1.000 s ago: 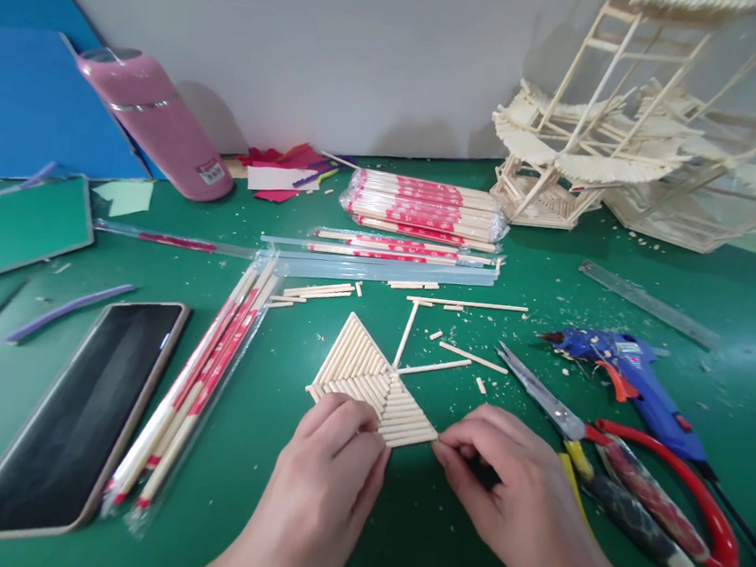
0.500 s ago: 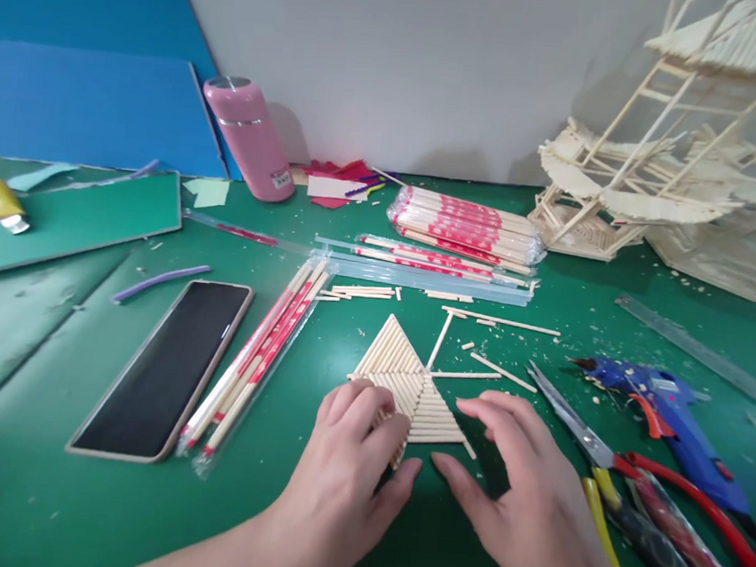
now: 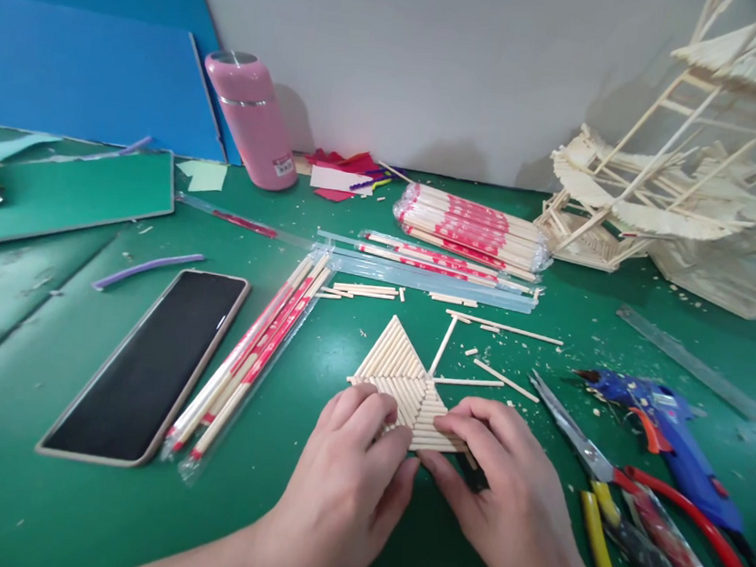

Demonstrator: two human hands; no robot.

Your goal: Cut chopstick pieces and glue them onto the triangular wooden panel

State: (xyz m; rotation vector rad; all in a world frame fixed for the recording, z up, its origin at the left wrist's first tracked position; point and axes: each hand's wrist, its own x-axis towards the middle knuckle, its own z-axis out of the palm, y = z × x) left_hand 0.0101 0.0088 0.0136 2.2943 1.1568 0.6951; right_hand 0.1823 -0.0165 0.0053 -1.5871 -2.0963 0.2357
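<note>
A panel of pale wooden sticks point(image 3: 393, 353), laid in triangular sections that meet at a point, lies on the green table in front of me. My left hand point(image 3: 347, 472) is closed over its near left part, the curled fingers hiding some of the sticks. At the near right edge, my right hand point(image 3: 504, 478) grips the panel between thumb and fingers. Two bare sticks spread from the meeting point: one upright stick point(image 3: 442, 347) toward the back, and one stick point(image 3: 468, 382) toward the right.
Scissors point(image 3: 581, 437), pliers with red handles point(image 3: 696, 519) and a blue glue gun point(image 3: 678, 428) lie right. Left are a phone point(image 3: 146, 364) and bagged chopsticks point(image 3: 257, 352). Behind stand a pink bottle point(image 3: 253, 120), a chopstick bundle point(image 3: 473, 230) and a stick-built model point(image 3: 655, 185).
My right hand has moved left onto the panel's near right edge and closed on it. My left hand stays on the panel. The view has shifted slightly.
</note>
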